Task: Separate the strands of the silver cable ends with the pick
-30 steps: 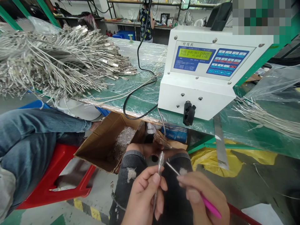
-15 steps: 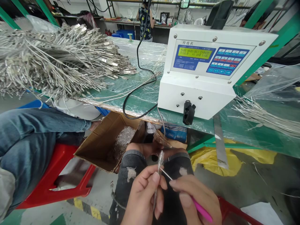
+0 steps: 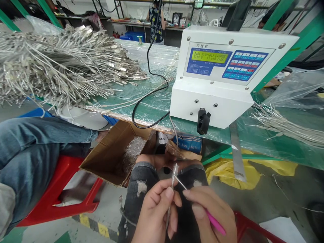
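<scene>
Above my lap, my left hand [image 3: 159,206] pinches a cable with a silvery braided end [image 3: 174,172] between thumb and fingers. The braided end points up and away from me, and the rest of the cable runs down behind the fingers. My right hand [image 3: 212,212] is closed around a pick with a pink handle [image 3: 215,222] and a thin metal shaft [image 3: 181,183]. The shaft's tip meets the braid just above my left fingertips. Whether the tip is hooked or straight is too small to tell.
A white wire-twisting machine [image 3: 212,101] with a black chuck [image 3: 203,121] stands at the green table's edge. Bundled cables [image 3: 63,64] cover the table's left. More wires [image 3: 291,126] lie right, near a steel ruler [image 3: 236,152]. Below are a cardboard box [image 3: 106,158] and a seated person's leg [image 3: 50,135].
The pick's tip has shifted slightly up along the braid. The braided end leans a little more to the right and looks narrower. Both hands keep their hold.
</scene>
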{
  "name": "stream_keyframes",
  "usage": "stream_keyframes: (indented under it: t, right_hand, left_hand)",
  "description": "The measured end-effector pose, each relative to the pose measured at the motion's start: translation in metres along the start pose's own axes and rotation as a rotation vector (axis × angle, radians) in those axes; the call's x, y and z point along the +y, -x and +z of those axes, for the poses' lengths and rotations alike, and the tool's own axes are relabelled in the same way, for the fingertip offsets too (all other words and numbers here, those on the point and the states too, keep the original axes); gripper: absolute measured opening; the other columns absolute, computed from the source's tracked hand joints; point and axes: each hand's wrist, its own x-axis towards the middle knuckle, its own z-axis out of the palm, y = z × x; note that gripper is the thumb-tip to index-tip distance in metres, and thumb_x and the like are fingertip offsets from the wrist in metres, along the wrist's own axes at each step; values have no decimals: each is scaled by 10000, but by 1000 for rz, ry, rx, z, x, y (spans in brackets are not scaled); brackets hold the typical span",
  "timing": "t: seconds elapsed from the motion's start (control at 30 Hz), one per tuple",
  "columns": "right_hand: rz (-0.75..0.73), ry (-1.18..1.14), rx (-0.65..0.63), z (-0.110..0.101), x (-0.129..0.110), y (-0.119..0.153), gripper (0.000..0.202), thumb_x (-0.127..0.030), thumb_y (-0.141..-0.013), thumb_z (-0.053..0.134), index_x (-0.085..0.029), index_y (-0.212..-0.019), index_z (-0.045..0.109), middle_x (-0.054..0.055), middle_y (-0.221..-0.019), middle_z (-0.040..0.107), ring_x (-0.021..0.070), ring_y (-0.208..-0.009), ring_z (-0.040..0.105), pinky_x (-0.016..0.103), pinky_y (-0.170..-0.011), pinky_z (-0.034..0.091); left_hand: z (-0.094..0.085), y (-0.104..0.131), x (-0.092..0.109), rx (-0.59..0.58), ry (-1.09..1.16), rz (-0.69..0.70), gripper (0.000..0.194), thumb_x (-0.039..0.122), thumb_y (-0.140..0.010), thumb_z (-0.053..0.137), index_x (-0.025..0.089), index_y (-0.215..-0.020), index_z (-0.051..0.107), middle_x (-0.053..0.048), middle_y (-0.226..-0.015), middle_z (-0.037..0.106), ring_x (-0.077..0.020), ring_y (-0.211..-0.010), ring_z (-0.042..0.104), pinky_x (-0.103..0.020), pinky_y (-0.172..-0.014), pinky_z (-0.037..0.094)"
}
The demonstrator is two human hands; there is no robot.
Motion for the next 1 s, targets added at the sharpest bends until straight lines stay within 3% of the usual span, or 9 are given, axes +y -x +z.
stream_keyframes:
  t: [0.33, 0.53, 0.73, 0.9, 1.0]
  right_hand:
    - [-18, 128, -30, -6, 13, -1, 210, -124, -935, 534, -197, -1078, 668, 42, -948, 702, 126, -840, 694, 191, -733, 571]
    - [185, 228, 168, -21, 29, 2, 190, -210, -967, 532, -222, -1077, 688, 43, -952, 665, 127, -829, 664, 186, -664, 540]
    - [73, 8, -5, -19, 12, 7, 187, -198, -965, 506, -193, -1048, 674, 38, -858, 663, 123, -704, 649, 211, -614, 544]
    - [-6, 57, 62, -1, -1, 11, 166, -279, -965, 534, -218, -1002, 683, 40, -848, 702, 148, -722, 684, 224, -626, 555]
    - [-55, 57, 1, 3, -2, 6, 185, -307, -987, 504, -223, -1008, 668, 33, -834, 713, 140, -717, 691, 202, -621, 553]
  left_hand:
    - [-4, 0, -7, -70, -42, -53, 416, 499, -711, 814, 169, -935, 699, 40, -600, 651, -34, -279, 481, -101, -261, 321]
    - [-7, 1, -8, -44, -69, -80, 444, 528, -691, 820, 174, -922, 685, 34, -595, 667, -38, -267, 477, -107, -276, 295]
    - [0, -2, 5, 60, -122, 47, 404, 502, -740, 787, 154, -915, 683, 44, -627, 644, -15, -309, 474, -106, -337, 328]
    - [1, -3, 8, 73, -101, 81, 372, 478, -751, 783, 163, -915, 674, 57, -628, 620, -10, -307, 455, -101, -324, 308]
    - [0, -3, 7, 67, -80, 82, 368, 464, -752, 788, 169, -937, 672, 59, -623, 618, -13, -306, 463, -97, -326, 317]
